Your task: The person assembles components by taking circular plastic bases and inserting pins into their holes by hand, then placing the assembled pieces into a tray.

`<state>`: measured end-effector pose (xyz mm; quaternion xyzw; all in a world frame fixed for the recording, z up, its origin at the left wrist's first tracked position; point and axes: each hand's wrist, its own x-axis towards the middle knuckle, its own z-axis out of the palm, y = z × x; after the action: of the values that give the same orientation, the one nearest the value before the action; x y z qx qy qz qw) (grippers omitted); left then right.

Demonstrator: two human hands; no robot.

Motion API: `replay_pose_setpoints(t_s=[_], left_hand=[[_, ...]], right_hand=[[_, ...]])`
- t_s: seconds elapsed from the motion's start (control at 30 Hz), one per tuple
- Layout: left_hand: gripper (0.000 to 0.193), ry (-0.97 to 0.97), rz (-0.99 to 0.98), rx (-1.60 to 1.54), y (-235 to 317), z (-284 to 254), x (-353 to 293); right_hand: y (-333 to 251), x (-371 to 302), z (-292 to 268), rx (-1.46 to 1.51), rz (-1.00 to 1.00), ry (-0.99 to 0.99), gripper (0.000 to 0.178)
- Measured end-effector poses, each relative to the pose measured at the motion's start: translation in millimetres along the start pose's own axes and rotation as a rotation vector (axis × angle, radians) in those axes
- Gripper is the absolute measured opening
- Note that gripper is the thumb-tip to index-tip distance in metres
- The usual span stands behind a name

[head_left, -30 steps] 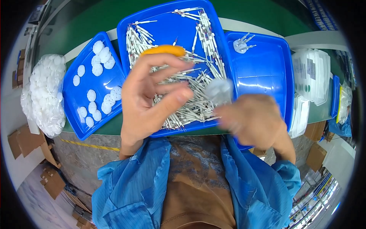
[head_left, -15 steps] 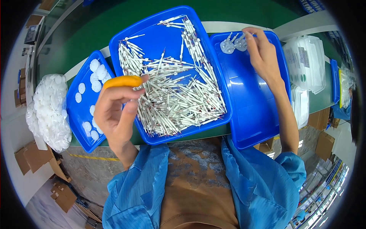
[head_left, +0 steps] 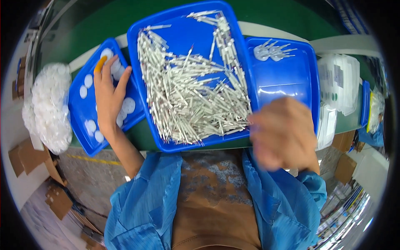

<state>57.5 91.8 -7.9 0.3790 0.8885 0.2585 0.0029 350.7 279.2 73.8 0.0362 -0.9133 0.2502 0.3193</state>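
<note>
My left hand reaches into the small blue tray on the left, its fingers spread over white round discs. An orange finger cover sits on one of its fingers. Motion smears my right hand, which hovers at the near left part of the right blue tray; what its fingers hold, if anything, is lost in the blur. Many thin white sticks with dark tips fill the large middle blue tray. Whitish translucent pieces with thin stems lie at the right tray's far end.
A clear bag of white discs stands left of the small tray. Stacked clear plastic boxes flank the right tray. The trays rest on a green-topped table. Cardboard boxes sit at lower left.
My left hand has moved left and away, from the middle tray's near left edge into the disc tray, its fingers spreading. My right hand has come back towards me from the stemmed pieces.
</note>
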Motion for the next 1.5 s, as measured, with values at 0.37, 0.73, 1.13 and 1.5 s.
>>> replay_pose_setpoints(t_s=[0.37,0.73,1.13,1.5], left_hand=[[0.046,0.058,0.052,-0.082,-16,-5,-11],[0.047,0.091,0.115,-0.029,-24,5,-11],[0.045,0.004,0.011,-0.041,-12,7,-12],[0.038,0.106,0.124,-0.037,-12,-2,-8]], right_hand=[[-24,43,37,0.276,0.005,-0.167,0.014],[-23,49,56,0.329,-0.062,-0.127,0.013],[-33,41,25,0.354,-0.149,-0.034,0.012],[-28,30,18,0.399,-0.225,0.056,0.013]])
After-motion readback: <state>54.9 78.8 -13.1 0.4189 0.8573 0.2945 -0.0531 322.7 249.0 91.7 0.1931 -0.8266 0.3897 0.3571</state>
